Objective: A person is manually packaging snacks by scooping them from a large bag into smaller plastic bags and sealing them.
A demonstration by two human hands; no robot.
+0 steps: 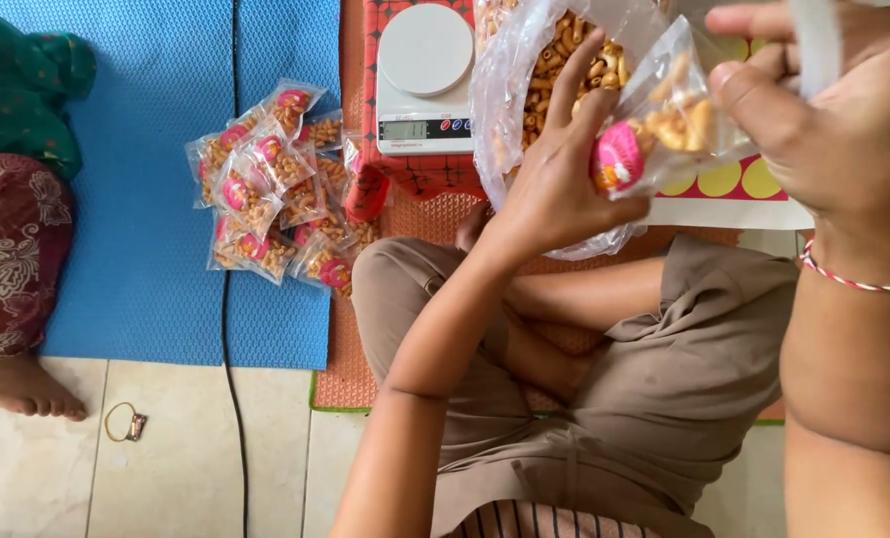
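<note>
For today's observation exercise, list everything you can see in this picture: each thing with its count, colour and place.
small snack packet: one, clear with pink label, held between both hands
large snack bag: one, clear, tan snacks, behind left hand
filled packets: a pile, count unclear, on blue mat
scale: one, white, top centre
blue mat: one, left
cable: one, black, across mat and floor
key ring: one, on tiled floor
other person's foot: one, far left
left hand: grips packet
right hand: pinches packet top
</note>
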